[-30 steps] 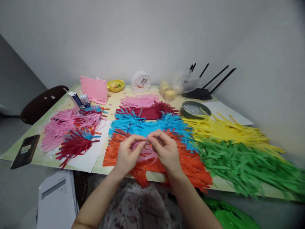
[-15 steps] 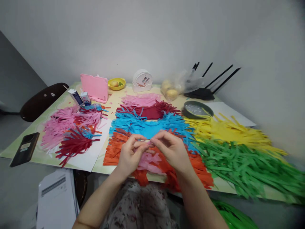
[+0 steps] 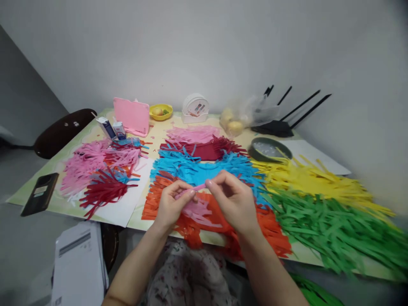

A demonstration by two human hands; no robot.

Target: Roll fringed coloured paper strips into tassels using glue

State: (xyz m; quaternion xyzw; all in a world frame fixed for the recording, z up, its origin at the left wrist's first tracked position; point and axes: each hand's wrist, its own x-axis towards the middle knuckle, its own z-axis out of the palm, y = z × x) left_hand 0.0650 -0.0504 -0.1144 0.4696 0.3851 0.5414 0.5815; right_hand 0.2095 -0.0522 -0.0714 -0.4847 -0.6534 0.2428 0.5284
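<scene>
Between my hands is a pink fringed paper tassel (image 3: 198,211), its strips hanging down below my fingers. My left hand (image 3: 172,204) is closed around its upper part. My right hand (image 3: 235,202) pinches the narrow twisted pink end, which shows as a short stretch between the hands. Beneath them lie orange fringed paper (image 3: 152,202) and blue fringed paper (image 3: 204,171). Dark red fringed paper (image 3: 204,151) and pink fringed paper (image 3: 194,134) lie farther back. To the left, several tassels in dark red (image 3: 106,192), pink, blue and orange rest in a pile.
Yellow fringe (image 3: 315,180) and green fringe (image 3: 331,225) spread over the right side. Behind are a dark bowl (image 3: 270,149), a bagged fruit (image 3: 235,126), a black router (image 3: 274,128), a pink tablet case (image 3: 132,114) and small cartons (image 3: 106,128). A phone (image 3: 40,193) lies near the left edge.
My hands have drawn slightly apart, so the twisted pink end now shows between them. The whole view has shifted, with the table's things appearing a little farther right.
</scene>
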